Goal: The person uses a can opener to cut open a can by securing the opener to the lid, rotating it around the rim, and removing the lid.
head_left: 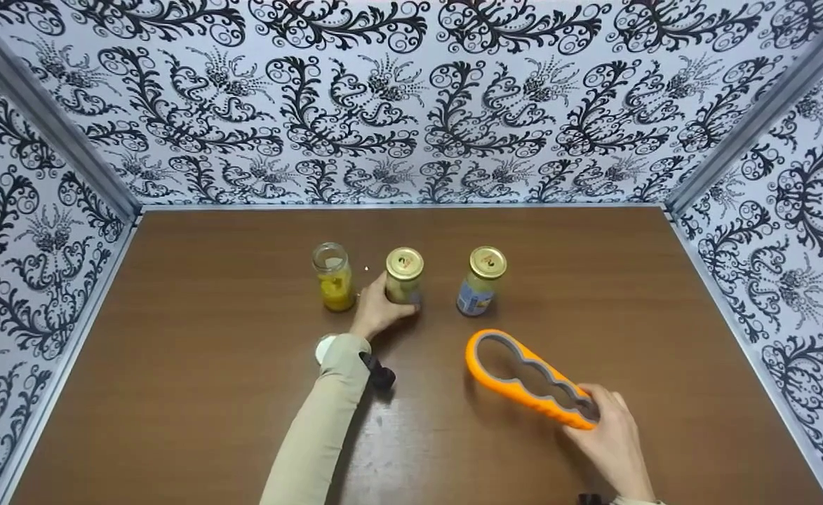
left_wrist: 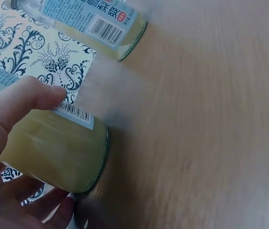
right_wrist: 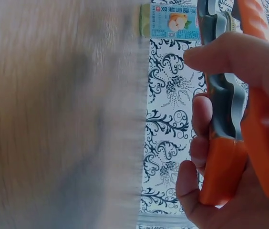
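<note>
Nearest to the head camera, a beige sleeve [head_left: 316, 428] of the left arm comes in from the bottom edge, a little left of the centre. Behind everything, white walls [head_left: 383, 105] with black scroll pattern fill the upper part and both sides of the frame. Brown table [head_left: 172, 407] occupies the middle and lower part. At lower right, an orange jar opener [head_left: 520, 394], with grey wavy inner edge, is held above the table, its wide end towards the centre. The right hand [head_left: 611, 431] grips its narrow end, thumb on one side and the fingers bent on the other. Near the centre, the left hand [head_left: 382, 308] is bent around the middle jar [head_left: 405, 282], opened only as wide as the glass. This jar is upright, with gold lid and pale yellow content. Just to its left stands an open-topped jar [head_left: 336, 286] with yellow content; to its right, apart, stands a third jar [head_left: 481, 282] with gold lid and blue label. Below the open-topped jar, a white round piece [head_left: 323, 347] is partly hidden by the sleeve. Smallest is a white speck [head_left: 366, 268], between the two left jars.
</note>
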Action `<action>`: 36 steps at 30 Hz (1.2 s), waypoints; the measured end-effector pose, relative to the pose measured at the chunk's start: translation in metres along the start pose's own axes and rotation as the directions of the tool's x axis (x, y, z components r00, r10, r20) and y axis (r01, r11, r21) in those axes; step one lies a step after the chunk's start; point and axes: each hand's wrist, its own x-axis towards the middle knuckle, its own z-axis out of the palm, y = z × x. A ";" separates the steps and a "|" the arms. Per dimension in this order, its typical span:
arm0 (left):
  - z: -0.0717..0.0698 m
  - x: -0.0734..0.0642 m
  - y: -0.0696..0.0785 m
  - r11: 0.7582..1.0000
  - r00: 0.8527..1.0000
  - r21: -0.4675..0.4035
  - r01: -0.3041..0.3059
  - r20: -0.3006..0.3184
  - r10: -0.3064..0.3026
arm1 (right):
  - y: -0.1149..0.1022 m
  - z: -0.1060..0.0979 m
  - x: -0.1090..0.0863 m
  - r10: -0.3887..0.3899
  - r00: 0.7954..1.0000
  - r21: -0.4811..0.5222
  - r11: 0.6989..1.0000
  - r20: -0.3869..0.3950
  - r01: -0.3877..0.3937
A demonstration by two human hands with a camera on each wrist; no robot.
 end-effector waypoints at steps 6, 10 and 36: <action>0.004 -0.008 0.001 1.000 1.000 -0.003 0.002 -0.014 -0.002 | 0.000 -0.002 -0.002 0.016 1.000 -0.015 1.000 0.005 -0.016; 0.007 -0.014 0.005 1.000 0.999 0.002 -0.003 -0.034 0.003 | 0.001 -0.002 -0.003 0.015 1.000 -0.015 1.000 -0.002 -0.015; 0.019 -0.046 0.030 0.997 0.995 -0.001 -0.082 -0.049 0.082 | -0.019 -0.010 0.005 -0.042 0.999 0.046 0.998 -0.027 0.044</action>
